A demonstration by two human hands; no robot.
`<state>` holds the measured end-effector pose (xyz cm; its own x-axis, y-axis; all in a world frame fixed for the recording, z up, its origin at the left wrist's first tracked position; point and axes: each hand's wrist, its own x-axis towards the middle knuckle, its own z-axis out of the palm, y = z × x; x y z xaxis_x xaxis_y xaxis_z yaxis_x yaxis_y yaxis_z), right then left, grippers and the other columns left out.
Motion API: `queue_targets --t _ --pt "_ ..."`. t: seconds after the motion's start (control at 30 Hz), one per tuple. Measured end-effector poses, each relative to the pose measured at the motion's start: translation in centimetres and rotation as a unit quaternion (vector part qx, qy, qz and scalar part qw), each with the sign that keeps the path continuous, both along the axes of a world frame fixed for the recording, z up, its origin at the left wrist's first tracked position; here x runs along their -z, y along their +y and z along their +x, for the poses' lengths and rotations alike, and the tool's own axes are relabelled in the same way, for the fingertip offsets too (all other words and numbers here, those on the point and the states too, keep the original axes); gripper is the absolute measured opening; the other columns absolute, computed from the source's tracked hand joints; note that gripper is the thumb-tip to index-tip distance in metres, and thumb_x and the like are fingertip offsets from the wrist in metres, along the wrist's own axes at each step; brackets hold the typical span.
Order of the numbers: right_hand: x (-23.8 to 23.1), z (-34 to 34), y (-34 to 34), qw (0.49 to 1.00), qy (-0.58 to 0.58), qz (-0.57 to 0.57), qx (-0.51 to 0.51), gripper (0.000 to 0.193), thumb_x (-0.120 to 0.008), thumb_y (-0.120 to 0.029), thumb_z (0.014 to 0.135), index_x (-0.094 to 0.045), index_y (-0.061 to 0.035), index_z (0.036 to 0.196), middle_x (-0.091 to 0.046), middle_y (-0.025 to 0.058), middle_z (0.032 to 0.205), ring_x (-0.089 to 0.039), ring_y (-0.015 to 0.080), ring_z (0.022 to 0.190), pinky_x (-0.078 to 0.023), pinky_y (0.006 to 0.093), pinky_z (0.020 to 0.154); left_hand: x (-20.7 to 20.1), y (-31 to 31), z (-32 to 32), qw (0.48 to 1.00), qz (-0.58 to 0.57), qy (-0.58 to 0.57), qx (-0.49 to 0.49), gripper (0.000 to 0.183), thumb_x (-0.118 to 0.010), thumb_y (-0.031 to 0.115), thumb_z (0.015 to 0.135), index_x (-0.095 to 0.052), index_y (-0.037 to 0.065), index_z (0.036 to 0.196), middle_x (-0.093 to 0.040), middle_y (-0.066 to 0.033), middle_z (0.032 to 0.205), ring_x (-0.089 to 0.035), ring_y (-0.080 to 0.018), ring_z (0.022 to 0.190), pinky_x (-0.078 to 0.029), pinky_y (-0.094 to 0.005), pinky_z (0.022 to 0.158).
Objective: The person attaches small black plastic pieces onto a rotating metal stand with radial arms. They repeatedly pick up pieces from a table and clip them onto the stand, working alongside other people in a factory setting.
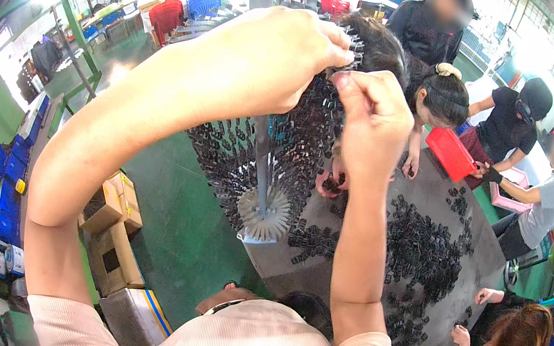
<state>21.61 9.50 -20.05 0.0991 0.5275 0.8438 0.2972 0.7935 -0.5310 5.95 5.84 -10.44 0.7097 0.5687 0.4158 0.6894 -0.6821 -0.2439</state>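
Observation:
Both arms are raised to the top of a tall round rack, where strings of small black parts [224, 148] hang about a grey centre pole [261, 160]. My left hand [296, 53] reaches across the rack, its fingers bent together at the metal clips [356, 49] along the upper rim. What lies between those fingers is hidden. Close beside it, my right hand [377, 113] is closed in a pinch, thumb against fingers, near the hanging parts. Anything in this pinch is too small to make out.
On the right, a grey table [488, 271] bears a heap of loose black parts [424, 252]. Several people are around it, one with a red basket [451, 154]. Cardboard boxes [115, 257] stand at the left on the green floor [174, 236]; blue bins [11, 173] line the far left.

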Motion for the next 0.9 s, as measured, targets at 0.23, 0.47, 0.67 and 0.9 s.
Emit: queue_targets --t 0.23,0.47,0.67,0.9 --pt "2.1 12.3 -1.4 0.981 -0.017 -0.102 0.167 0.014 -0.07 -0.014 0.082 -0.071 -0.001 0.087 -0.067 0.0056 0.084 -0.06 0.0141 0.078 -0.047 0.027 0.075 0.4 1.1 -1.3 0.998 0.027 -0.027 0.046 0.04 -0.056 -0.005 0.08 -0.062 0.001 0.118 -0.061 -0.0177 0.123 -0.056 -0.0362 0.116 -0.045 -0.0413 0.1" --pt "1.0 12.4 -2.4 0.92 -0.177 -0.113 0.331 0.024 -0.071 -0.016 0.082 -0.071 -0.0056 0.103 -0.066 0.0111 0.095 -0.063 0.0188 0.082 -0.049 0.0304 0.076 -0.6 0.8 -2.6 0.998 -0.025 -0.016 0.063 0.048 -0.058 0.001 0.079 -0.054 0.003 0.127 -0.055 -0.0187 0.13 -0.053 -0.036 0.12 -0.041 -0.0425 0.105" --pt "-0.3 0.9 -0.7 0.978 -0.093 0.035 0.182 0.015 -0.071 -0.021 0.08 -0.069 -0.0095 0.089 -0.063 0.0067 0.086 -0.062 0.0263 0.08 -0.043 0.0386 0.071 -1.0 1.0 0.2 0.999 -0.037 -0.004 0.003 0.048 -0.06 0.005 0.078 -0.054 -0.001 0.125 -0.055 -0.021 0.129 -0.053 -0.0378 0.12 -0.042 -0.0436 0.103" --pt "0.0 2.0 1.3 0.994 -0.023 0.056 0.088 0.012 -0.073 -0.009 0.079 -0.068 0.0016 0.077 -0.064 0.0073 0.074 -0.059 0.015 0.069 -0.045 0.0289 0.066 -0.6 1.4 1.2 0.999 0.014 0.023 -0.018 0.039 -0.06 -0.004 0.075 -0.062 -0.003 0.114 -0.062 -0.0201 0.12 -0.059 -0.0392 0.108 -0.048 -0.0424 0.095"
